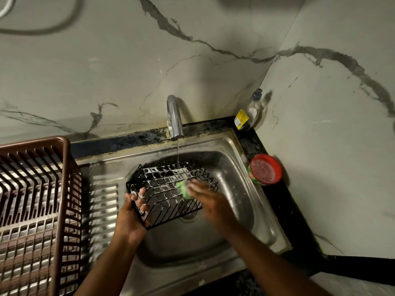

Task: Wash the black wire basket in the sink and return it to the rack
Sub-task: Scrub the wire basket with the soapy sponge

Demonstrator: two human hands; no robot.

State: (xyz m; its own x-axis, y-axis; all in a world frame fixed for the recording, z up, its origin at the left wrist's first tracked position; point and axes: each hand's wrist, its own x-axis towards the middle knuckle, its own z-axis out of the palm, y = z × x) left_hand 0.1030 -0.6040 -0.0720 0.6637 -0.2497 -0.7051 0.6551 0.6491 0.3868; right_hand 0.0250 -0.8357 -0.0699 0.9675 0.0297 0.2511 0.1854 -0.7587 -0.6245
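The black wire basket (pixel 171 189) is held over the steel sink (pixel 241 189), tilted on its side above the drain, its wires streaked with white suds. The left hand (pixel 132 214) grips the basket's near left corner, fingers curled through and around the wires, foam on the fingertips. The right hand (pixel 205 195) is blurred, but its grip is closed on a green sponge (pixel 181 189), which it presses against the basket's wires on the right side. A thin stream of water runs from the chrome tap (pixel 174 118) and lands on the far edge of the basket. To the left, a brown plastic rack (pixel 66 189) stands on the ribbed draining board beside the sink. On the dark desk (pixel 275 199) to the right sit a round tub with a red rim (pixel 265 169) and, farther back in the corner, a clear soap bottle (pixel 250 116) with a yellow label.
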